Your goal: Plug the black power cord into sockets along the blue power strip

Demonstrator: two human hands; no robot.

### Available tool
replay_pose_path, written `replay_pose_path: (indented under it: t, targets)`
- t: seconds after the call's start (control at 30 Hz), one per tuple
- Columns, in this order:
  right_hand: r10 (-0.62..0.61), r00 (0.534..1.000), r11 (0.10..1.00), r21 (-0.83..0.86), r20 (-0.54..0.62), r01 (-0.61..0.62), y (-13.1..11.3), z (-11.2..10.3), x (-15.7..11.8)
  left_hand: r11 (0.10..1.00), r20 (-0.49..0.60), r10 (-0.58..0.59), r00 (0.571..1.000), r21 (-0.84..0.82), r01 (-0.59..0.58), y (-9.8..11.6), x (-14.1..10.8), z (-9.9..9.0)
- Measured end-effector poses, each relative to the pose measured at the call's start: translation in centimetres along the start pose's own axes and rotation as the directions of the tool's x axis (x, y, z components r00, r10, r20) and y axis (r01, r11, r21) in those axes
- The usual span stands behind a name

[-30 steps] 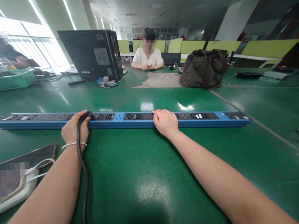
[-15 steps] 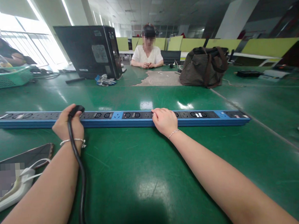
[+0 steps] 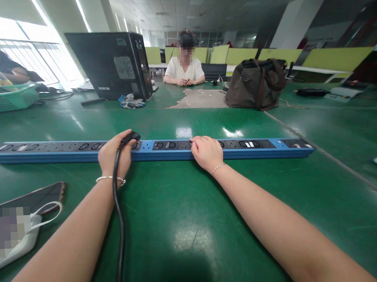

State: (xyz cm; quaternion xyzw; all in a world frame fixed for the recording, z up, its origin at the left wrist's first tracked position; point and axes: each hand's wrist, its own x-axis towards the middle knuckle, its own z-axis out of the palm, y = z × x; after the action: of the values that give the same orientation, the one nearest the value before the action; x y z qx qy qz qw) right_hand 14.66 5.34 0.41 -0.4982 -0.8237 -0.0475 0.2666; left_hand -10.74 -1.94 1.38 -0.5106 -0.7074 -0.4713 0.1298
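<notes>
A long blue power strip with black sockets lies across the green table in front of me. My left hand is closed round a black power plug, held just over the strip, left of a blue socket section. From the plug a thick black cord runs back over my wrist toward the near edge of the view. Wrapped over the strip right of its middle, my right hand grips it, fingers on the far side. Whether the plug touches the sockets is hidden.
A black computer case stands behind the strip, with gloves beside it. A brown bag sits farther right. At near left lie a phone and a white object. A green basket is far left; a person sits opposite.
My left hand has moved right along the strip with the plug and cord, nearer the blue socket section. My right hand stays in its place on the strip.
</notes>
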Motion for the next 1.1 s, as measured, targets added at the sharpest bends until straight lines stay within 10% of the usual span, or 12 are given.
replay_pose_path:
  t: [1.1]
  targets:
    - [-0.005,1.0,1.0,0.028,-0.024,0.006,0.1,0.2,-0.1,0.898,0.265,0.314,0.912,0.229,-0.375,0.2,-1.7,0.4]
